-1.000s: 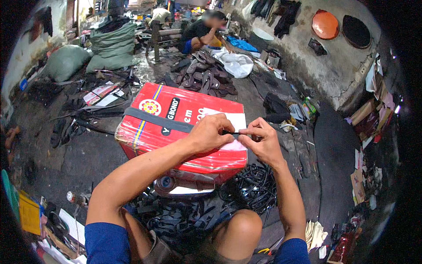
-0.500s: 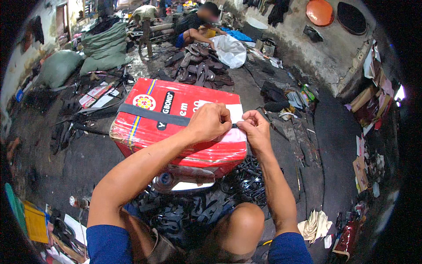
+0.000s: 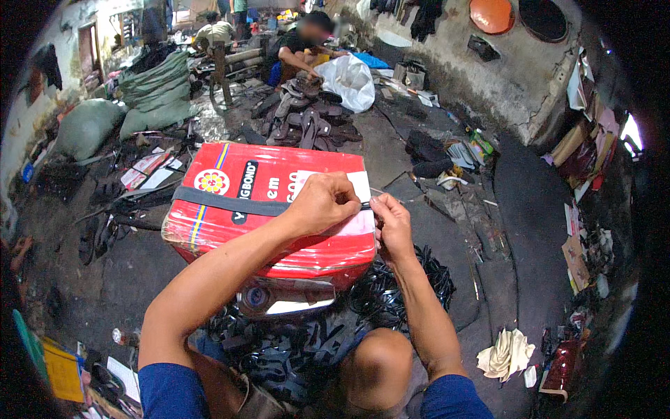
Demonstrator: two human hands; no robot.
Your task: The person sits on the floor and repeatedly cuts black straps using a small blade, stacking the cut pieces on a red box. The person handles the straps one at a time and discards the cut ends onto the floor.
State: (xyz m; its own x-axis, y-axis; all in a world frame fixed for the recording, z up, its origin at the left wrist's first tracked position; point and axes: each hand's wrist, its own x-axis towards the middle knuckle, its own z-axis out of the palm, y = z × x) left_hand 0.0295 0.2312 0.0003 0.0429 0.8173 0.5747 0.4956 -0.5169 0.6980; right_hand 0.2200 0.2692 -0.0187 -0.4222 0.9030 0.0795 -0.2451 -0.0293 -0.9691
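Observation:
A red cardboard box [image 3: 293,260] with shiny tape stands in front of my knees. Across its top lies a flat dark grey strap [image 3: 227,201], running from the left edge to my fingers. My left hand [image 3: 322,202] rests over the box top, thumb and forefinger pinching the strap near its right end. Close beside it, at the box's right edge, my right hand [image 3: 392,223] pinches a small black end of the strap. A thin pale sliver shows above the right fingertips; I cannot tell what it is. A white paper patch [image 3: 358,183] lies under the hands.
Black straps [image 3: 279,356] are heaped between my legs, and glossy black loops [image 3: 436,276] lie right of the box. A tape roll [image 3: 257,297] sits at its near side. Further off, a person [image 3: 296,52] crouches by dark sandals [image 3: 307,126] and a white sack [image 3: 349,82].
The box and both hands sit slightly further left in the picture as the view shifts. Both hands keep their pinch. The crouching person's arm has moved over the sandal pile.

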